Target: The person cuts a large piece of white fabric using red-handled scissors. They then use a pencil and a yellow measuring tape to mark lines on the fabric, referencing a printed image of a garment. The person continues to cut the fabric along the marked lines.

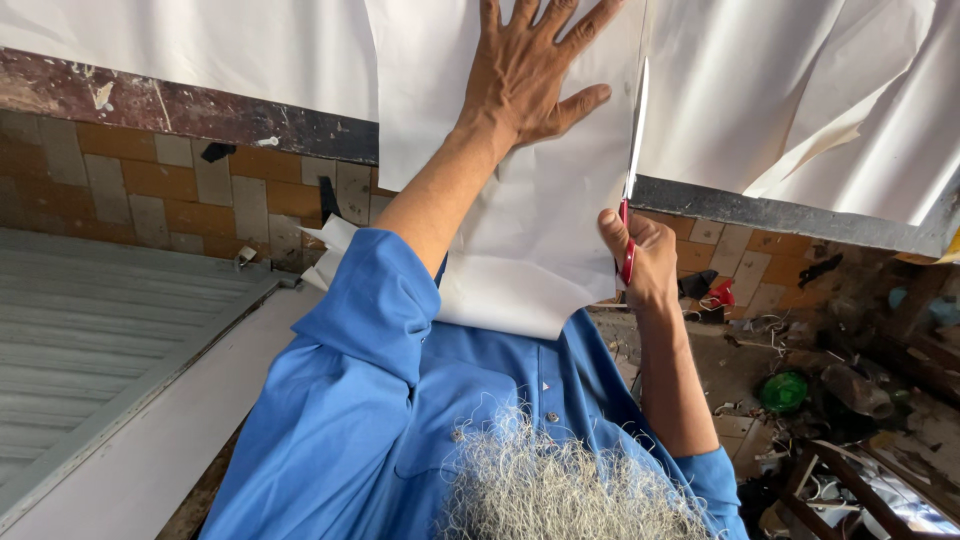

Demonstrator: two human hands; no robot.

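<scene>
Nearest the camera, a blue shirt (pixel 400 400) covers the person's chest, its sleeves rolled back from both forearms. The left hand (pixel 530 75) lies flat with fingers (pixel 590 25) spread wide on a white paper sheet (pixel 520 230), which hangs off the edge of the tabletop (pixel 790 215) toward the shirt. Just beside it, the right hand (pixel 640 255) has its fingers closed around red-handled scissors (pixel 632 170), whose blades point away from the person along the sheet's right edge, above a littered tiled floor (pixel 800 360).
</scene>
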